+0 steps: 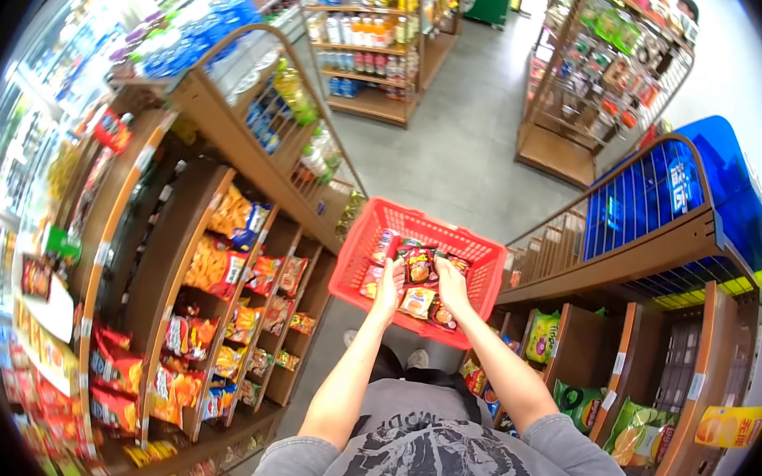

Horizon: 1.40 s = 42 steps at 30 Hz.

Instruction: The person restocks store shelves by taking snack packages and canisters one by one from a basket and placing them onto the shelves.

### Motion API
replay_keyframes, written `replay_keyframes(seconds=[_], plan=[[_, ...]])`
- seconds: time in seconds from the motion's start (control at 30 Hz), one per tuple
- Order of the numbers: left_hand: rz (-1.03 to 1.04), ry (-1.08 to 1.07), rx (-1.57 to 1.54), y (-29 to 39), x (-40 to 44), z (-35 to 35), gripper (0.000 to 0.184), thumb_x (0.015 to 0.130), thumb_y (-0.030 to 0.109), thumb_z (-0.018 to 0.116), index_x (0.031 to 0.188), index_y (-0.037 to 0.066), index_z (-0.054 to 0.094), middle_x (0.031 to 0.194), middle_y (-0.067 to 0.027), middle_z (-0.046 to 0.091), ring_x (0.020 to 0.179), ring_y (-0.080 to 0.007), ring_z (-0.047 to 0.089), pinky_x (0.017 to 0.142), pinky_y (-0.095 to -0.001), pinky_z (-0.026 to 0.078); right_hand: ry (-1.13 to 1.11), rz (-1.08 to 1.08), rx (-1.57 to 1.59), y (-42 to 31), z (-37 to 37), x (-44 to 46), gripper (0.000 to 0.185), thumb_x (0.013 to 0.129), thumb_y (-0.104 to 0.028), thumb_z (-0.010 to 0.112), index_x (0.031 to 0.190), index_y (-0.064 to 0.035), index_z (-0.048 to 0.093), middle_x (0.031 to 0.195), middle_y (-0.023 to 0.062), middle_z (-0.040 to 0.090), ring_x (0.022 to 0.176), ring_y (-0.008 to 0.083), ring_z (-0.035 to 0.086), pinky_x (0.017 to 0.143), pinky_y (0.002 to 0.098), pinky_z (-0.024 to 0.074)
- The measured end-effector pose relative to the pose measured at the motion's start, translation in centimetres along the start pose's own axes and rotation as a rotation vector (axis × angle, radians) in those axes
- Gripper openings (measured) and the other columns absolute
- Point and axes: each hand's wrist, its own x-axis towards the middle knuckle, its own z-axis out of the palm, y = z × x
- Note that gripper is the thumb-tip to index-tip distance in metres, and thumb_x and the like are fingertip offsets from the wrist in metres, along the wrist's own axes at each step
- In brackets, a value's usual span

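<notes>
A dark snack packet [418, 265] with red and yellow print is held between my two hands, over a red plastic shopping basket [356, 276]. My left hand [388, 287] presses on the packet's left side, and my right hand [451, 288] on its right side. Inside the basket are several more packets, among them a white and yellow packet [418, 302] below the dark one. What holds the basket up is hidden.
To my left, brown shelves [147, 309] carry many snack bags. More shelving [650, 349] with green chip bags stands at my right, topped by blue packages [672, 185]. Ahead, a grey floor aisle [471, 111] runs between a drinks rack [369, 49] and a snack rack [600, 76].
</notes>
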Motion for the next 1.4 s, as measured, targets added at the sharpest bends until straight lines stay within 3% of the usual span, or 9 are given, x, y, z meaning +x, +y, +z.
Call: replay_keyframes(seconds=[0.17, 0.23, 0.33, 0.43, 0.8, 1.0, 1.2, 1.3, 1.4], plan=[[0.171, 0.066, -0.083, 2.4, -3.7, -3.8, 0.078, 0.101, 0.063, 0.025, 0.145, 0.0, 0.04, 0.144, -0.0189, 0.047, 0.134, -0.0304, 0.043, 0.115, -0.0416, 0.029, -0.101, -0.107, 0.119, -7.2, 2.0, -2.0, 0.05, 0.104, -0.04, 0.04, 0.122, 0.0028, 0.06, 0.1, 0.0147, 0.068, 0.091, 0.0216, 0.062, 0.086, 0.0345, 0.0477], [0.2, 0.096, -0.082, 3.5, -5.8, -6.3, 0.079, 0.1, 0.063, 0.024, 0.146, 0.0, 0.04, 0.145, -0.0185, 0.045, 0.135, -0.0304, 0.041, 0.115, -0.0427, 0.028, -0.145, -0.142, 0.169, -7.8, 4.5, -2.5, 0.05, 0.104, -0.039, 0.041, 0.125, 0.0029, 0.059, 0.116, 0.0176, 0.066, 0.107, 0.0251, 0.062, 0.096, 0.0352, 0.0449], [0.239, 0.152, -0.112, 4.3, -8.0, -8.6, 0.078, 0.101, 0.063, 0.024, 0.147, 0.003, 0.039, 0.146, -0.0181, 0.045, 0.135, -0.0298, 0.041, 0.114, -0.0445, 0.028, -0.22, -0.161, 0.211, -9.8, 6.7, -3.5, 0.047, 0.106, -0.034, 0.039, 0.128, 0.0043, 0.057, 0.123, 0.0123, 0.063, 0.113, 0.0166, 0.057, 0.101, 0.0296, 0.0428], [0.3, 0.192, -0.083, 5.7, -11.5, -11.3, 0.075, 0.101, 0.063, 0.023, 0.149, 0.007, 0.037, 0.145, -0.0183, 0.045, 0.133, -0.03, 0.042, 0.114, -0.0445, 0.029, -0.215, -0.246, 0.23, -13.2, 9.1, -6.2, 0.049, 0.103, -0.036, 0.045, 0.13, 0.0036, 0.056, 0.124, 0.0182, 0.064, 0.116, 0.0231, 0.058, 0.102, 0.0333, 0.0423], [0.521, 0.403, -0.12, 12.7, -25.9, -22.2, 0.076, 0.101, 0.063, 0.019, 0.155, 0.011, 0.024, 0.146, -0.0189, 0.042, 0.134, -0.0312, 0.04, 0.115, -0.0458, 0.026, -0.477, -0.493, 0.306, -25.1, 19.2, -15.9, 0.046, 0.103, -0.028, 0.047, 0.135, 0.0032, 0.05, 0.13, 0.0186, 0.057, 0.119, 0.0252, 0.056, 0.103, 0.0338, 0.042], [0.661, 0.53, -0.066, 15.8, -33.3, -28.2, 0.075, 0.101, 0.063, 0.016, 0.153, 0.011, 0.03, 0.141, -0.0172, 0.046, 0.128, -0.0284, 0.044, 0.112, -0.0439, 0.029, -0.644, -0.617, 0.38, -32.6, 22.8, -21.8, 0.049, 0.103, -0.026, 0.048, 0.14, 0.0063, 0.043, 0.139, 0.0217, 0.051, 0.13, 0.0277, 0.05, 0.109, 0.0356, 0.0382], [0.762, 0.607, -0.051, 18.8, -40.4, -32.0, 0.068, 0.104, 0.056, 0.021, 0.151, 0.009, 0.036, 0.136, -0.0175, 0.051, 0.124, -0.0264, 0.049, 0.109, -0.0413, 0.033, -0.652, -0.785, 0.44, -38.3, 26.5, -27.2, 0.049, 0.102, -0.024, 0.047, 0.142, 0.0052, 0.042, 0.136, 0.0197, 0.053, 0.126, 0.025, 0.052, 0.106, 0.0344, 0.0398], [0.788, 0.6, 0.012, 20.2, -43.3, -33.4, 0.079, 0.1, 0.066, 0.019, 0.152, 0.008, 0.031, 0.137, -0.0165, 0.047, 0.125, -0.0275, 0.046, 0.111, -0.0433, 0.03, -0.668, -0.773, 0.421, -40.7, 27.4, -29.6, 0.048, 0.103, -0.02, 0.044, 0.143, 0.0058, 0.04, 0.14, 0.0185, 0.051, 0.129, 0.0226, 0.048, 0.108, 0.0327, 0.0359], [0.818, 0.608, 0.034, 21.4, -45.4, -35.1, 0.079, 0.1, 0.064, 0.019, 0.153, 0.007, 0.03, 0.137, -0.016, 0.047, 0.125, -0.0267, 0.045, 0.112, -0.0428, 0.03, -0.61, -0.837, 0.434, -42.6, 28.5, -31.1, 0.051, 0.101, -0.027, 0.048, 0.142, 0.003, 0.043, 0.13, 0.0205, 0.057, 0.116, 0.025, 0.057, 0.1, 0.0347, 0.0434]])
